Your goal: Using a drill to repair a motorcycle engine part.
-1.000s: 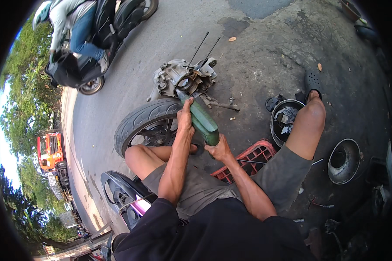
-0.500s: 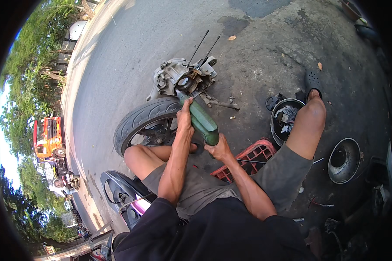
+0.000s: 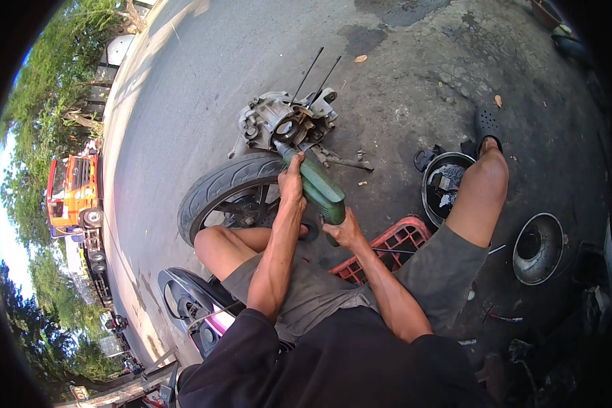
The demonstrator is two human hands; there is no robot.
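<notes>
Both my hands hold a green power tool (image 3: 323,185) with a narrow grey metal nose. My left hand (image 3: 292,182) wraps round its front part. My right hand (image 3: 345,230) is closed on its rear end, where a dark grip shows below the fingers. The nose points into a round bore of a grey metal engine case (image 3: 258,117) on the ground; whether it touches cannot be told. Two long thin studs (image 3: 309,75) rise from the case. Just below the case, a motorcycle wheel (image 3: 214,189) with a black tyre lies by my left leg.
A red plastic crate (image 3: 381,250) sits between my legs. By my right foot stands a metal basin (image 3: 428,197) with dark liquid and parts. Another round metal pan (image 3: 517,258) lies farther right. A motor scooter's body (image 3: 200,299) is at my left; an orange truck (image 3: 75,190) is on the road.
The hands and tool have shifted very slightly right, with the nose still at the engine case. On the road, the orange truck has come farther into view.
</notes>
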